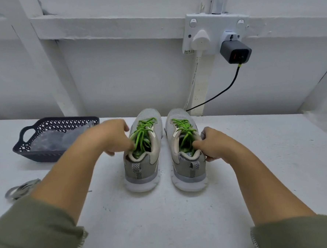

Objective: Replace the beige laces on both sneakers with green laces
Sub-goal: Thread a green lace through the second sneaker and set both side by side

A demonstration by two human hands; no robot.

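Sneakers stand as a pair in the middle of the white bench, heels toward the camera. The left sneaker and the right sneaker are both grey and both threaded with green laces, whose ends hang into the openings. The right hand has its grip clamped on the right sneaker's collar, thumb inside and fingers round the outer side. The left hand is blurred at the left sneaker's collar, thumb touching the rim; whether its grip is clamped there I cannot tell. A dark latticed basket holding clear plastic sits on the bench to the left. On the wall behind, a double socket carries a white plug and a grey charger with a black cable.
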